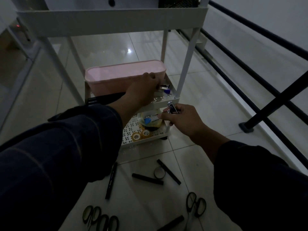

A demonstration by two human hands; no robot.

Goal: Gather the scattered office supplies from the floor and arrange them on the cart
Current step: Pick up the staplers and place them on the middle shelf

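Observation:
A white tiered cart [180,84] stands in front of me. My left hand [143,90] reaches onto its middle shelf beside a pink box [120,77]. Its curled fingertips touch a small silver item [164,87] lying next to a blue-tipped piece [167,92]; whether they grip it is hidden. My right hand [181,119] hovers by the cart's front right corner, shut on small silver metal clippers [172,108]. On the bottom shelf sit a clear bowl [150,117] with a blue piece inside and two yellow tape rolls [140,135].
On the tiled floor near me lie several black markers [147,178], a dark tape roll [159,172] and three pairs of black scissors [195,204]. A black railing [260,90] runs along the right. The cart's top shelf [113,19] overhangs the work area.

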